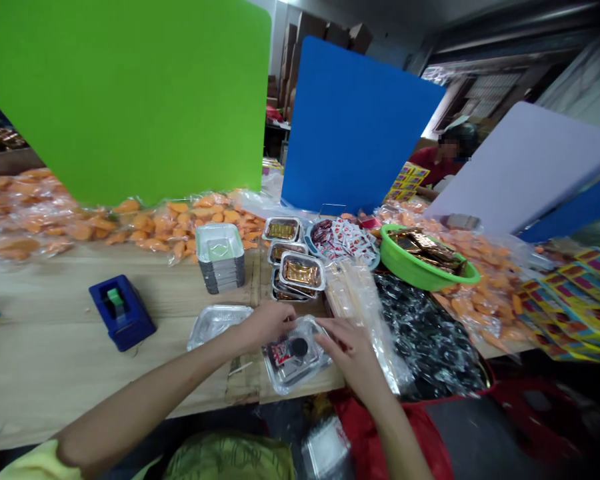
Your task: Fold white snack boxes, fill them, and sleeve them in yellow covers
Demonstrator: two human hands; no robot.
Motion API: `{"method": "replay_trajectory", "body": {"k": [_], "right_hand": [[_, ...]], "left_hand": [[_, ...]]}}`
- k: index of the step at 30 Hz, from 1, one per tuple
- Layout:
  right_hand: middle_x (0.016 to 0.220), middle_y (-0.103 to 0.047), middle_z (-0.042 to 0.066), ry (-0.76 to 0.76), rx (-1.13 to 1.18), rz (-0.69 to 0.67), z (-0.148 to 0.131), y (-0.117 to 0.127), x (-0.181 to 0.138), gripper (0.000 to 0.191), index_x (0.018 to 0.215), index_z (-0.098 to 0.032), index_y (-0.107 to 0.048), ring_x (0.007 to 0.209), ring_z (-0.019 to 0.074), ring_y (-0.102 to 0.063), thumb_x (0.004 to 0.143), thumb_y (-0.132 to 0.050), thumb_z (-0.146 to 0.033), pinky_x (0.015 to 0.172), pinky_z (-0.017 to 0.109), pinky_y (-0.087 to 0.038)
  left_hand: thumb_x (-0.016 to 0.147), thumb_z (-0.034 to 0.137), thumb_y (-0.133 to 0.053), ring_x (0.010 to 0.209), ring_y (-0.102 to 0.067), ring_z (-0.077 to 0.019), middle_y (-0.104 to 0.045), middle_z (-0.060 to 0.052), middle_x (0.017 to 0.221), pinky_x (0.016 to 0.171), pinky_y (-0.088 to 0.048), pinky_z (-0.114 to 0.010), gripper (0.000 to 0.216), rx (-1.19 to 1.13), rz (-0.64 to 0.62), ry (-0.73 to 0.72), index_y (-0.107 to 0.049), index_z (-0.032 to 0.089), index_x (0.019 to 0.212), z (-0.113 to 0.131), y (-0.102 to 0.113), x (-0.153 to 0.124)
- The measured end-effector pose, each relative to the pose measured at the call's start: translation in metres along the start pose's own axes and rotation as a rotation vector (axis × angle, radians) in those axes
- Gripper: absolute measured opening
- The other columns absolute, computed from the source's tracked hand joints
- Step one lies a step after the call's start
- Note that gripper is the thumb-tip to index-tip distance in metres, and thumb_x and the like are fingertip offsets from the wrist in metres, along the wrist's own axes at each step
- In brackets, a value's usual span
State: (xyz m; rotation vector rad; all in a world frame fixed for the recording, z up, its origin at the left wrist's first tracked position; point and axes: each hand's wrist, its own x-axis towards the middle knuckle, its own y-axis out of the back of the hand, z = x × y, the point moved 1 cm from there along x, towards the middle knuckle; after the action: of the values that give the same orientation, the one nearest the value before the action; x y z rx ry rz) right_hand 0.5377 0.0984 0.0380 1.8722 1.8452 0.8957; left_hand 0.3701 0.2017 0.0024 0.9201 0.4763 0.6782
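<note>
A foil tray under a clear plastic lid [295,357] sits at the near edge of the wooden table [45,347], with a red-and-white packet and a dark round item inside. My left hand [265,325] grips the lid's left rim with curled fingers. My right hand [349,347] presses on the lid's right rim, fingers bent over it. A second clear lid [215,323] lies just left of my left hand.
A stack of empty foil trays [221,258], several filled trays [300,273], a dish of red-white sachets [343,240], a green bowl of brown packets [425,260], a bundle of wrapped sticks [360,300], a blue tape dispenser [123,311]. Bagged orange snacks line the back. Another person sits far right.
</note>
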Motion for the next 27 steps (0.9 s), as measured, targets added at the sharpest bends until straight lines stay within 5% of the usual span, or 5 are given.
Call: {"method": "replay_trajectory", "body": {"k": [4, 7, 18, 23, 27], "right_hand": [[0.127, -0.054, 0.008, 0.302, -0.338, -0.222, -0.003, -0.010, -0.016, 0.044, 0.118, -0.022, -0.054, 0.119, 0.0244, -0.046, 0.076, -0.065, -0.029, 0.097, 0.044, -0.038], [0.130, -0.052, 0.007, 0.426, -0.459, -0.274, 0.021, -0.039, -0.025, 0.027, 0.106, -0.020, -0.060, 0.124, 0.0233, -0.043, 0.081, -0.055, -0.015, 0.099, 0.042, -0.039], [0.127, -0.055, 0.007, 0.350, -0.600, -0.133, 0.081, -0.099, 0.007, 0.024, 0.103, -0.019, -0.063, 0.119, 0.0224, -0.048, 0.082, -0.053, -0.012, 0.101, 0.042, -0.040], [0.131, -0.050, 0.014, 0.379, -0.570, -0.059, 0.050, -0.078, 0.006, 0.043, 0.123, -0.013, -0.050, 0.122, 0.0255, -0.043, 0.081, -0.057, -0.022, 0.099, 0.045, -0.038], [0.109, -0.062, 0.008, 0.279, -0.473, 0.365, 0.037, -0.015, -0.003, 0.027, 0.114, -0.021, -0.052, 0.103, 0.0188, -0.053, 0.089, -0.043, -0.020, 0.089, 0.036, -0.042]], "left_hand": [[0.082, 0.029, -0.053, 0.071, -0.061, -0.0144, -0.071, -0.003, 0.080, 0.059, -0.038, -0.020, 0.020, 0.022, -0.021, -0.035, -0.070, 0.019, 0.085, -0.002, -0.004, 0.007], [0.083, 0.030, -0.053, 0.073, -0.062, -0.0138, -0.072, -0.002, 0.083, 0.062, -0.040, -0.019, 0.020, 0.040, -0.043, -0.080, -0.070, 0.021, 0.088, -0.005, -0.009, 0.014], [0.091, 0.032, -0.038, 0.090, -0.060, -0.0198, -0.067, -0.007, 0.094, 0.079, -0.044, -0.028, 0.030, 0.165, 0.170, -0.028, -0.064, 0.020, 0.097, -0.070, 0.023, -0.049], [0.086, 0.031, -0.040, 0.097, -0.057, -0.0224, -0.063, -0.009, 0.105, 0.087, -0.044, -0.033, 0.030, 0.215, 0.265, 0.037, -0.065, 0.020, 0.098, -0.112, 0.021, -0.080], [0.083, 0.030, -0.043, 0.103, -0.054, -0.0264, -0.060, -0.009, 0.110, 0.092, -0.041, -0.038, 0.032, 0.286, 0.220, 0.114, -0.062, 0.021, 0.107, -0.133, 0.018, -0.076]]}}
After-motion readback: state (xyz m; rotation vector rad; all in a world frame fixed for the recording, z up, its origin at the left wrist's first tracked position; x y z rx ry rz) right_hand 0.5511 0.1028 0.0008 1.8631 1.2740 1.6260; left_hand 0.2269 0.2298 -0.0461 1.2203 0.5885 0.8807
